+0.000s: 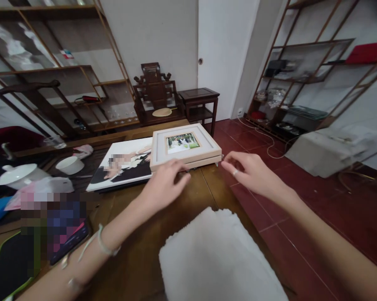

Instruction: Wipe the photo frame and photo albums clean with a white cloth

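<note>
Two light wooden picture frames (188, 146) lie stacked at the far part of the wooden table; the upper one holds a small photo in a wide white mat. My left hand (166, 184) is at their front edge, thumb apart from its fingers; whether the fingertips touch the wood is hard to tell. Just off the right corner of the stack is my right hand (247, 167), fingers curved and loosely apart, a ring on one finger. Nothing shows in either hand. Left of the stack lies a large photo print (122, 165). A white rough-edged sheet (213, 259) lies nearest me.
A lidded white pot (21, 177), a white cup (69, 165) and a phone (70, 242) are on the left. Beyond the table stand a carved chair (155, 92) and a side table (199, 94). Red floor tiles (288, 217) run along the right.
</note>
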`<state>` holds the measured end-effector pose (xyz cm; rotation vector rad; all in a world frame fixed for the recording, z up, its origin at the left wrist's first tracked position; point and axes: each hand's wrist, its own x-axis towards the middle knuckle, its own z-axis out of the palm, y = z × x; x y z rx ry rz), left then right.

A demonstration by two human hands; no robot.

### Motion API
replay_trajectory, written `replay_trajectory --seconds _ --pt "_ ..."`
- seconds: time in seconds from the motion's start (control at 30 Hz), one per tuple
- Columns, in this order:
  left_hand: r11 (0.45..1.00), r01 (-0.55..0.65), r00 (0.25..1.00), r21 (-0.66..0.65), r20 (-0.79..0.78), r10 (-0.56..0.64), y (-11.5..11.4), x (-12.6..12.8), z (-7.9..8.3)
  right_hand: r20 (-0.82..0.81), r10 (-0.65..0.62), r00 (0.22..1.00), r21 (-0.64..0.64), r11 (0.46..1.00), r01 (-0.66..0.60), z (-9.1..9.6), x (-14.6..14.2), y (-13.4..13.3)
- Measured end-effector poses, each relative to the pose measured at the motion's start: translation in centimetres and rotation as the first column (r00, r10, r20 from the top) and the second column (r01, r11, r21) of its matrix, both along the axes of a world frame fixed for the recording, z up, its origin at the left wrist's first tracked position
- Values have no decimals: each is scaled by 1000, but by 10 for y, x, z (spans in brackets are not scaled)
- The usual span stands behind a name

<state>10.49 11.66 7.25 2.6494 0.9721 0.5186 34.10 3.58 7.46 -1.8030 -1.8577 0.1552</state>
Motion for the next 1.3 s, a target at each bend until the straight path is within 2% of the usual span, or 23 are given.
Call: replay_trajectory --seconds 0.07,0.17,0.23,0.33,0.4,0.47,0.57,0.67,0.73,0.8,0.93,0.97,1.0,1.03,1.1,1.17,1.23,1.3 --pt "975 82 995 -207 -42 -93 -40 -2 -3 -99 36 994 -56 998 -41 9 -4 -46" --pt "933 73 993 -353 -65 -102 -78 -9 -18 -238 9 971 -161 986 -48 8 -15 -107" --pt "927 72 997 -367 -12 -82 -91 -14 -28 -325 -2 946 -218 973 -73 -7 -27 -136" --pt "934 137 986 -330 139 -95 -104 -22 -35 -383 -45 923 -233 971 -49 -40 -49 -162" --pt "932 195 968 -307 214 -132 -110 -26 -35 -415 -96 905 -185 982 19 -60 -62 -171" --pt "931 183 965 -315 238 -110 -114 -30 -34 -459 -138 878 -137 987 83 -72 -72 -176" --pt "933 121 977 -340 207 -52 -112 -32 -35 -451 -150 880 -103 988 115 -76 -79 -180" --pt "910 222 968 -351 195 -161 -104 -31 -34 -406 -86 910 -13 996 89 -73 -84 -181" --pt "877 267 960 -400 192 -205 -99 -29 -32 -415 -30 909 86 994 72 -73 -88 -181" --pt "827 253 967 -501 159 -200 -93 -26 -29 -452 3 892 157 985 76 -77 -92 -180" --pt "675 225 973 -702 132 -187 -80 -25 -21 -568 13 823 163 982 97 -84 -96 -172" --pt "663 233 971 -712 138 -193 -78 -26 -19 -590 20 807 149 985 84 -83 -97 -168" --pt "675 245 969 -696 149 -197 -77 -28 -18 -605 30 795 137 988 67 -81 -97 -164" --pt "711 257 966 -654 166 -196 -77 -31 -16 -612 47 790 134 990 44 -78 -97 -160" --pt "814 271 958 -513 227 -176 -81 -39 -11 -594 103 798 157 988 -10 -70 -96 -153" --pt "884 266 946 -384 283 -161 -90 -51 -6 -546 173 820 194 978 -76 -60 -96 -147" --pt "906 251 942 -341 300 -149 -100 -65 -1 -495 229 838 190 970 -152 -51 -94 -145" --pt "905 193 954 -378 288 -83 -110 -79 2 -474 232 849 104 973 -208 -45 -90 -145"
